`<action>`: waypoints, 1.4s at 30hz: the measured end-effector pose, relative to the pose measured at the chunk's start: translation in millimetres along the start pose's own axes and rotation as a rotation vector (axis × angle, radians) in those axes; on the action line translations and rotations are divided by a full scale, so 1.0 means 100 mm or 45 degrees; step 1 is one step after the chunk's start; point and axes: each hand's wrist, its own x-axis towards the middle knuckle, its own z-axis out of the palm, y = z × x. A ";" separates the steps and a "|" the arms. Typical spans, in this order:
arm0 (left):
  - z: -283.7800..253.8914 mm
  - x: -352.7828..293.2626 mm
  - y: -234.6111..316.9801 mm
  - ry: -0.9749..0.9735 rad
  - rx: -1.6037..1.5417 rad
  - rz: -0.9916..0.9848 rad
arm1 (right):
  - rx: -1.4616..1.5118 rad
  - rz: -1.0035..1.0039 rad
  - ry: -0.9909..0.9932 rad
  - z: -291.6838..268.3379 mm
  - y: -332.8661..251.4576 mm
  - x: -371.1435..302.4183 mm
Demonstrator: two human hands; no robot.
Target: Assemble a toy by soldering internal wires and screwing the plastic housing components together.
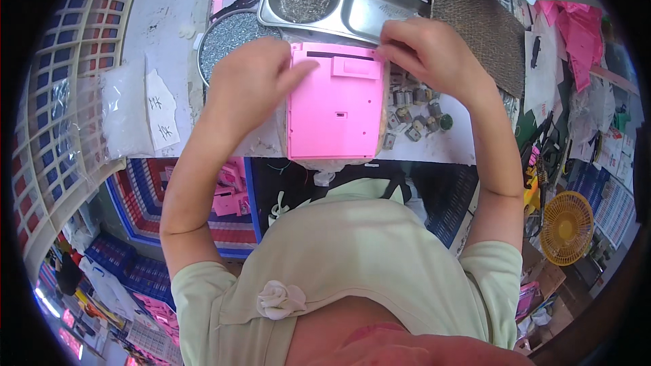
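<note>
A pink plastic case (332, 115) lies flat at the table's front edge, on a pale pad that shows round its rim. It has a long dark slot near its far edge, a raised block at the far right and a small port in the middle. My left hand (251, 81) grips the case's far left edge, thumb laid on its top face, the other fingers curled and partly hidden. Over the far right corner, my right hand (430, 54) is closed with thumb and fingertips together. Whatever those fingertips hold, if anything, is too small to make out.
Behind the case stand a metal compartment tray (332, 25) with small screws and a round pan (234, 37) of metal parts. Small motors (413, 111) lie to the right. A plastic bag (125, 111) and a basket wall (68, 88) are at the left. A blue-rimmed crate (183, 203) sits below.
</note>
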 end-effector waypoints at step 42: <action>0.06 -0.46 0.39 0.062 -0.354 0.148 | 0.193 -0.058 0.260 0.36 0.20 -0.05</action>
